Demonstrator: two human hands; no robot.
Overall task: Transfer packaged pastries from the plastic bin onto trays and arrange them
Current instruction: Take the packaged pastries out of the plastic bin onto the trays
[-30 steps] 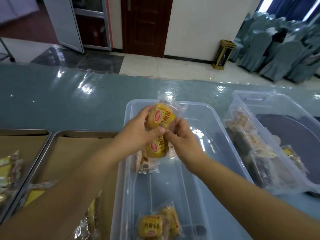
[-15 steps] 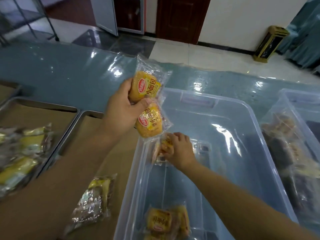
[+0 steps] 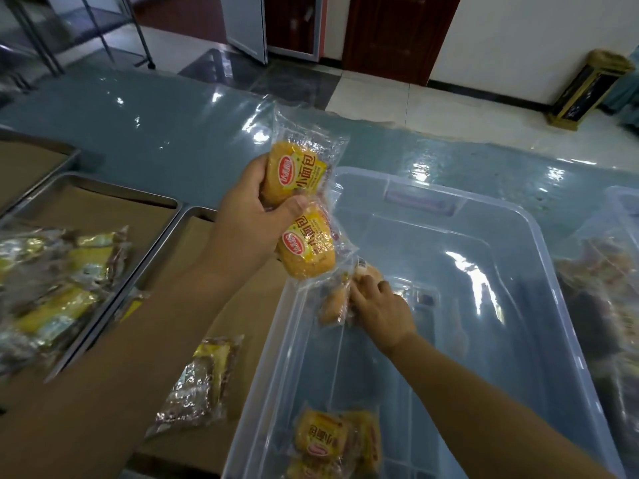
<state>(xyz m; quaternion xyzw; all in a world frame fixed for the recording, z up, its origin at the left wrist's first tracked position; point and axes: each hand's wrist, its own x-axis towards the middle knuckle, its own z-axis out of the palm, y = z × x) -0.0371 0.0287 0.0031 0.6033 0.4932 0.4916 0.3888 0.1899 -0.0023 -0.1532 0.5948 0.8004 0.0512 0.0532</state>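
Since a second ago, right hand (image 3: 380, 309) left held packets and dropped into plastic bin (image 3: 539, 243); fingers now curled over loose packet (image 3: 333, 302) by bin's left wall. Left hand (image 3: 242, 219) still raised over bin's left rim, gripping two yellow packets (image 3: 307, 248), thumb across both. Print reads 小面包 beside red oval logo, logo script unreadable. More same-labelled packets (image 3: 325, 437) at bin's near end. Wrapped pastry on tray (image 3: 207, 444), desk (image 3: 173, 133) left side.

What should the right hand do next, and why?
Probably lift the loose pack out of the bin. The right hand curls its fingers over it on the bin floor, while the left hand grips two yellow packs above the bin's rim.
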